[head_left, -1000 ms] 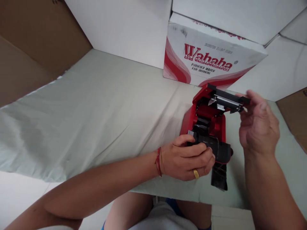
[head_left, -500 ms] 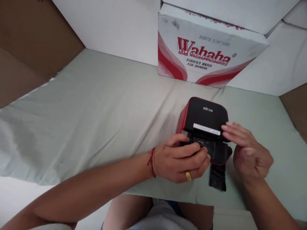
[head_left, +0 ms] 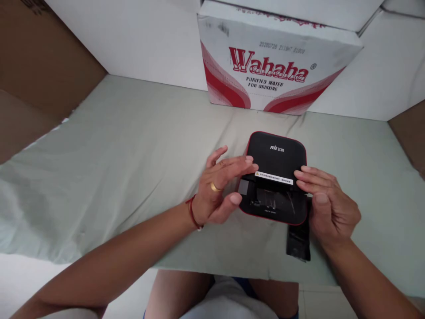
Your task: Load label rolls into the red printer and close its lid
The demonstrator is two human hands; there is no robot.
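Note:
A squarish receipt printer (head_left: 279,155) with a black top and red sides sits in front of me. A white warning label (head_left: 274,178) runs along the front edge of its lid, above a dark recessed front panel (head_left: 277,204). My left hand (head_left: 224,188) is at its left side, fingers stretched, fingertips touching the lid's edge and thumb by the front left corner. At the right, my right hand (head_left: 332,204) lays its straight fingers on the lid's right edge, thumb apart. A black glossy strip (head_left: 298,243) lies by the printer's front right corner; its other end is hidden.
A white and red Wahaha water carton (head_left: 272,66) stands behind the printer against a white wall. Brown cardboard panels (head_left: 40,66) close in the left side and the right edge. Wrinkled pale green cloth (head_left: 133,146) covers the table, whose front edge is near my lap.
My left hand has left the printer's front panel and moved left and up to the lid's left edge, its fingers spreading. My right hand stays at the lid's right edge. The view has shifted slightly.

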